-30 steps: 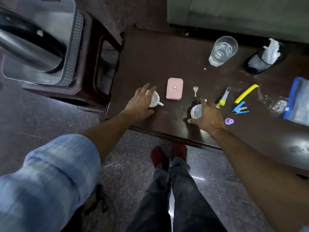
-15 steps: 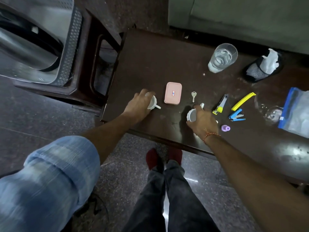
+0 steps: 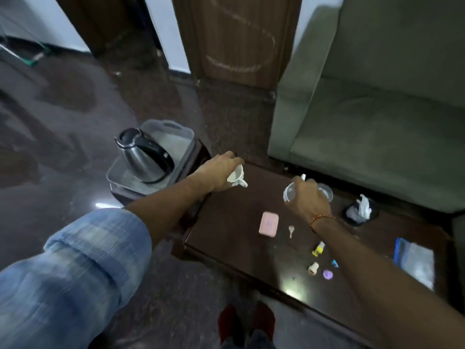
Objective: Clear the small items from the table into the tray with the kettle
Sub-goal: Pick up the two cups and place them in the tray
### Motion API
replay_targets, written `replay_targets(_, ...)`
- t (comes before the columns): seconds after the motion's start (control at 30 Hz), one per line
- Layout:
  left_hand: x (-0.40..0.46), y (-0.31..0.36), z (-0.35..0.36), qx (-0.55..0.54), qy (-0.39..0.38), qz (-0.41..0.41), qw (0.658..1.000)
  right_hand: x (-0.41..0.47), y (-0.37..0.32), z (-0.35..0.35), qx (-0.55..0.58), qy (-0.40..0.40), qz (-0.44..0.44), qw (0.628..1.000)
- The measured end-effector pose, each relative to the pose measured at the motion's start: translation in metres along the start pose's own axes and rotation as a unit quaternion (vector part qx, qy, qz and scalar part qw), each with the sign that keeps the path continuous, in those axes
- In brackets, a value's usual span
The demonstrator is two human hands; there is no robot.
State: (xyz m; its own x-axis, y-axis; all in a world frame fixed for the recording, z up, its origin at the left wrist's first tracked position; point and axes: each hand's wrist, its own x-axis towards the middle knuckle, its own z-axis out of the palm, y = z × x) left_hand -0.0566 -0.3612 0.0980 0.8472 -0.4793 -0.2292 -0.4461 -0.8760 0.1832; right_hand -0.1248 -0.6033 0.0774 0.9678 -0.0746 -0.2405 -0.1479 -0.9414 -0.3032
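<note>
Left hand [image 3: 221, 172] gripping white cup [image 3: 237, 176], right hand [image 3: 308, 197] clutching second cup [image 3: 289, 193], both lifted above bench [image 3: 226, 222]. Tray [image 3: 171, 137] with kettle [image 3: 144, 157] waiting left, beside bench.

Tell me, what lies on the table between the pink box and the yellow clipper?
In the head view, a small key lies between the pink box and the yellow clipper, apart from both.
</note>
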Motion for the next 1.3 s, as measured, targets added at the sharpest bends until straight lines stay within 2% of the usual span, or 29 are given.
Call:
replay_targets(0.17, -0.028, -0.014, -0.095, 0.034, 0.021, 0.014, 0.999, 0.003, -0.052, -0.094, -0.037, -0.013, -0.066, 0.997)
replay_targets(0.27, -0.058, -0.037, -0.135, 0.047, 0.026, 0.015, 0.998, -0.003, -0.088, -0.123, -0.069, -0.012, -0.136, 0.988)
replay_targets(0.43, -0.128, -0.098, -0.157, 0.054, 0.043, -0.023, 0.997, -0.011, -0.164, -0.116, -0.089, -0.022, -0.24, 0.966)
replay_targets(0.63, -0.211, -0.179, -0.138, 0.039, 0.031, -0.077, 0.996, -0.017, -0.264, -0.072, -0.092, -0.041, -0.327, 0.94)
replay_targets(0.83, -0.246, -0.244, -0.106, 0.008, 0.019, -0.111, 0.994, -0.007, -0.332, -0.03, -0.094, -0.062, -0.359, 0.927)
replay_targets(1.03, -0.227, -0.301, -0.087, -0.028, 0.017, -0.118, 0.992, 0.038, -0.368, 0.0, -0.111, -0.064, -0.362, 0.923)
replay_targets(1.3, -0.162, -0.378, -0.14, -0.017, 0.027, -0.1, 0.995, 0.133, -0.408, -0.021, -0.16, -0.078, -0.337, 0.924)
